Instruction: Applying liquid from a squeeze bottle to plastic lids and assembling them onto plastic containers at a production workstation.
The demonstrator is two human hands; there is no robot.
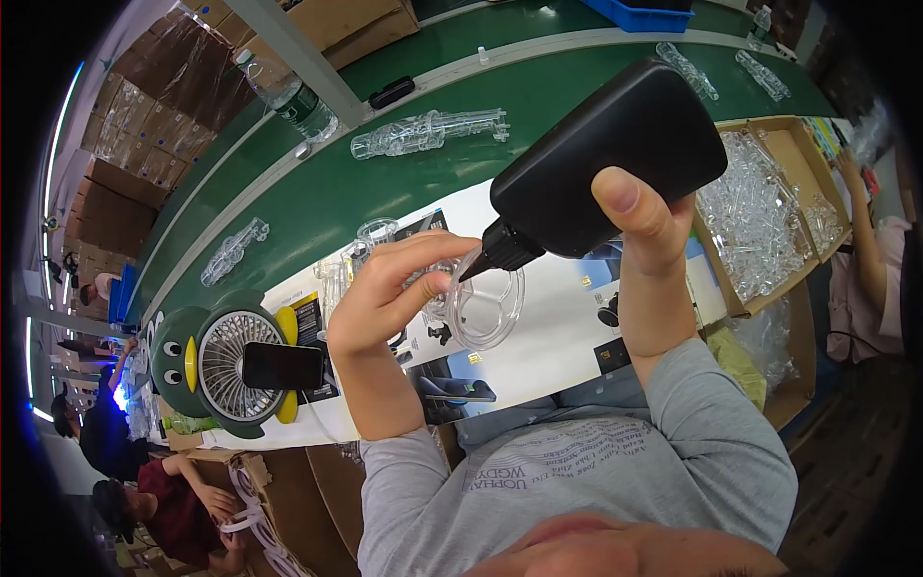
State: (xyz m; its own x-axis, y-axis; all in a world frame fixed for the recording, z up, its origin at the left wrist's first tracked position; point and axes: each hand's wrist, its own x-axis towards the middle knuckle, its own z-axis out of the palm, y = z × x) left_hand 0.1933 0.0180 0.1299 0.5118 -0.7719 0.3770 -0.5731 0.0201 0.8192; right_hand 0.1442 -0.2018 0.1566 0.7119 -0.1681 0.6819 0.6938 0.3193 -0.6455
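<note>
My right hand (654, 226) is wrapped round a large black squeeze bottle (611, 144), thumb along its near side. The bottle is tilted, its narrow nozzle pointing down and left. Between the fingers and thumb of my left hand (380, 293) is a clear round plastic part (493, 338) with a wide ring-shaped rim and inner ribs. The nozzle tip sits at the upper left of that rim; whether it touches cannot be made out. Some of the part is hidden behind my left fingers. Beyond my hands lies a clear tubular assembly (423, 133) on the green table.
A green animal-shaped fan (178, 370) with a phone (282, 366) in front stands at left. Printed sheets (538, 370) cover the near tabletop. At right is a cardboard box (740, 306) of small clear parts. A water bottle (288, 99) stands by a post. Other people sit nearby.
</note>
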